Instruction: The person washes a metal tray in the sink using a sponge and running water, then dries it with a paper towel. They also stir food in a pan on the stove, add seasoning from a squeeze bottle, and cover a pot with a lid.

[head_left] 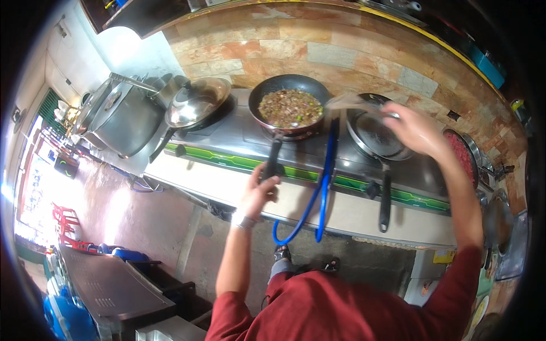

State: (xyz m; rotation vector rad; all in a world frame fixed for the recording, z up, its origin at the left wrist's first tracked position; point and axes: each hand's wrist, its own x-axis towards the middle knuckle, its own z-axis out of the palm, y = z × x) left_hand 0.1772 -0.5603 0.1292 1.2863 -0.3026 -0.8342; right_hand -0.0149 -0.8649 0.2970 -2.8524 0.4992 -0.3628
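Stovetop, frying pan of chopped mix on middle burner.
Left hand closed around the pan's long black handle: rigid, likely heavy when loaded, best held there. Right hand grips a blurred spatula at the pan's rim.

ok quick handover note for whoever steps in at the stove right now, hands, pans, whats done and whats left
Left hand: gripping the black handle of the frying pan on the burner.
Right hand: raised over the empty pan, holding a blurred utensil that reaches toward the frying pan.
Done: chopped mixture is in the frying pan and looks partly cooked.
Left: probably more stirring; the empty pan is unused. A lidded pan sits to the left.
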